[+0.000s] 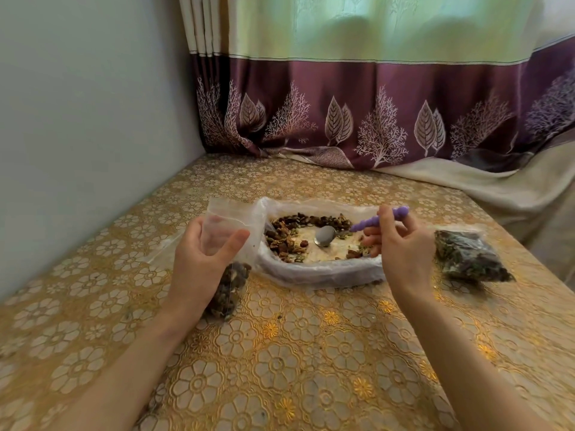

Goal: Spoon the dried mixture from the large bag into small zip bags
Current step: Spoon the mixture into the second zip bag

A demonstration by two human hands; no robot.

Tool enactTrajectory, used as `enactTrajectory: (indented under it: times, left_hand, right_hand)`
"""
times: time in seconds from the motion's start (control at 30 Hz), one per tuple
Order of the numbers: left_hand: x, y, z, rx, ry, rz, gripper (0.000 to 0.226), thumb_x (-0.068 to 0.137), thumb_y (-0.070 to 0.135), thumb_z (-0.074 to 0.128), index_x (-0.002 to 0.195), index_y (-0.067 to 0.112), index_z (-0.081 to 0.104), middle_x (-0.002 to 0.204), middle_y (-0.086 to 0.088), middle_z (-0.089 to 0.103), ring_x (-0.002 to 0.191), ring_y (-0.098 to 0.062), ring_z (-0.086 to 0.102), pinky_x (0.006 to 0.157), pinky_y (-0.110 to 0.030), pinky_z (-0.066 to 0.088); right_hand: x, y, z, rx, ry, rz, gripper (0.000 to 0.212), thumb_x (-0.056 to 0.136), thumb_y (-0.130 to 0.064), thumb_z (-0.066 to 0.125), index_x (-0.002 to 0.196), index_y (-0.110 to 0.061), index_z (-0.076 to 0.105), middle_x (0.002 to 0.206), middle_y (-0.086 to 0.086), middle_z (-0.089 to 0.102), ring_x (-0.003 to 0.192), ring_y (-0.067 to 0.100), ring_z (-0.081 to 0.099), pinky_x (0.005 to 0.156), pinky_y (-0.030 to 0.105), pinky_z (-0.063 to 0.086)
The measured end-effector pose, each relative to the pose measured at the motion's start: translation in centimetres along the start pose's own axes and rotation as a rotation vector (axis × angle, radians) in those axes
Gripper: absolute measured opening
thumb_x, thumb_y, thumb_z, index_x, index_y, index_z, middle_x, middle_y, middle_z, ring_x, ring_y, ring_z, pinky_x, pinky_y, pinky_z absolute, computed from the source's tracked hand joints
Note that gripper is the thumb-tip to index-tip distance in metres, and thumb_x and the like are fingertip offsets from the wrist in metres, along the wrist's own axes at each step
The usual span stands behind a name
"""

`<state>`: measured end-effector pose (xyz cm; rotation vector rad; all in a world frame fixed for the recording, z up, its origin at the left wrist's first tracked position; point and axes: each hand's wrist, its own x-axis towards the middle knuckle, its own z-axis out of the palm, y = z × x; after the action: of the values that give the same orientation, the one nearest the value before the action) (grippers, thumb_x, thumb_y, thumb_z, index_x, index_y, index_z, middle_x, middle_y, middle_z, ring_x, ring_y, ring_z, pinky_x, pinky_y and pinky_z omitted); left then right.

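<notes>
Currently on table (311, 353), gold floral cloth: item 1, large bag (311, 272), clear thin plastic, lying flat w/ mouth rolled open toward the person, centre of view; dried mixture (292, 234) inside is mostly spent, pieces ringed round a bare patch. Item 2, spoon (325, 235), metal bowl, purple knobbly handle; bowl sits empty in the bare patch. Right hand (401, 244) pinches the handle's upper end, thumb & fingers curled round it. Item 3, small zip bag (228, 231), part filled, contents sagging to its bottom near the table; left hand (202, 256) holds it upright just left of the large bag, thumb in front, fingers behind, wrapped loosely round the upper half. Item 4, filled zip bag (469, 259), lying at right, apart from the rest. Handling, est.: both bags light, limp, slippery film, no stiffness, so the mouth prob. collapses unless held spread near the zip strip; grip there, not lower. Mixture dry, loose, light, likely rolls off a tilted spoon; scoop from the ring along the bag's edge. Spoon rigid; knobs give good purchase. Curtain (373, 113) behind, wall (93, 104) at left.
</notes>
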<state>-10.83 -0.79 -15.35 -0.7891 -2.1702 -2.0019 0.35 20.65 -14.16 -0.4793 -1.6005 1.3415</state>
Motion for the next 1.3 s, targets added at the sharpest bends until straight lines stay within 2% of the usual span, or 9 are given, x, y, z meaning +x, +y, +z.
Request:
enactTrajectory:
  times: [0.13,0.3,0.47,0.63,0.73,0.97,1.07,1.23,1.3]
  left_hand:
    - [0.0,-0.1,0.0,0.002,-0.002,0.003,0.042,0.066,0.054,0.066,0.100,0.035,0.053,0.094,0.020,0.068,0.084,0.004,0.064,0.070,-0.017,0.048]
    - [0.0,-0.1,0.1,-0.027,-0.009,0.007,0.046,0.064,0.054,0.067,0.102,0.032,0.053,0.095,0.013,0.068,0.084,0.002,0.065,0.066,-0.015,0.050]
    - [0.0,-0.1,0.1,-0.052,-0.010,0.005,0.048,0.063,0.051,0.067,0.103,0.028,0.054,0.095,0.010,0.068,0.084,0.002,0.065,0.065,-0.010,0.050]
    - [0.1,-0.3,0.2,-0.010,-0.019,-0.001,0.061,0.062,0.053,0.067,0.110,0.017,0.054,0.095,0.014,0.066,0.084,0.006,0.063,0.068,-0.014,0.052]
    - [0.1,-0.5,0.2,0.024,-0.040,-0.008,0.067,0.063,0.054,0.066,0.119,0.021,0.052,0.103,0.012,0.065,0.088,0.004,0.063,0.077,-0.018,0.049]
    - [0.2,-1.0,0.5,0.121,-0.137,-0.031,0.080,0.060,0.061,0.061,0.131,0.031,0.042,0.098,0.018,0.064,0.082,0.014,0.060,0.063,-0.002,0.044]
    - [0.3,-1.2,0.4,0.198,-0.145,-0.025,0.078,0.060,0.063,0.061,0.129,0.029,0.045,0.099,0.020,0.062,0.080,0.019,0.057,0.059,0.001,0.041]
    - [0.2,-1.8,0.5,0.271,-0.163,-0.004,0.068,0.063,0.062,0.061,0.122,0.031,0.049,0.112,0.015,0.060,0.093,0.009,0.055,0.071,-0.007,0.040]
    - [0.1,-2.0,0.6,0.275,-0.155,0.003,0.064,0.065,0.059,0.061,0.121,0.030,0.049,0.117,0.009,0.060,0.100,-0.001,0.058,0.077,-0.010,0.041]
  right_hand:
    - [-0.5,-0.2,0.5,-0.026,-0.057,0.014,0.031,0.098,-0.026,0.047,0.072,-0.015,0.060,0.074,0.009,0.072,0.054,0.020,0.060,0.043,0.022,0.044]
    - [-1.5,-0.4,1.6,-0.011,-0.162,0.078,0.038,0.099,-0.026,0.047,0.070,-0.010,0.066,0.070,0.005,0.073,0.053,0.015,0.059,0.042,0.021,0.045]
    - [-1.9,-0.4,2.2,-0.006,-0.226,0.234,0.046,0.096,-0.026,0.052,0.055,-0.023,0.073,0.063,0.000,0.071,0.055,0.011,0.064,0.045,0.018,0.049]
    - [-1.5,-0.3,1.8,0.102,-0.205,0.442,0.031,0.096,-0.021,0.052,0.074,-0.005,0.068,0.062,0.006,0.071,0.057,0.012,0.068,0.044,0.014,0.048]
    - [-1.4,-0.3,1.8,0.142,-0.173,0.513,0.030,0.096,-0.020,0.052,0.078,-0.001,0.067,0.066,0.009,0.072,0.059,0.013,0.068,0.045,0.014,0.049]
    - [-0.8,-0.8,1.1,0.264,-0.064,0.605,0.028,0.096,-0.017,0.051,0.085,0.004,0.066,0.070,0.012,0.072,0.054,0.012,0.066,0.043,0.014,0.049]
    - [-0.7,-1.0,0.9,0.290,-0.043,0.606,0.028,0.097,-0.018,0.051,0.081,0.001,0.065,0.062,0.007,0.070,0.056,0.012,0.066,0.044,0.014,0.048]
    - [-0.8,-2.1,0.8,0.296,-0.031,0.461,0.031,0.097,-0.019,0.049,0.074,-0.005,0.063,0.075,0.014,0.071,0.056,0.012,0.063,0.042,0.015,0.045]
    - [-1.0,-2.8,0.8,0.320,-0.032,0.388,0.029,0.098,-0.018,0.048,0.073,-0.008,0.060,0.074,0.013,0.072,0.056,0.013,0.062,0.042,0.016,0.043]
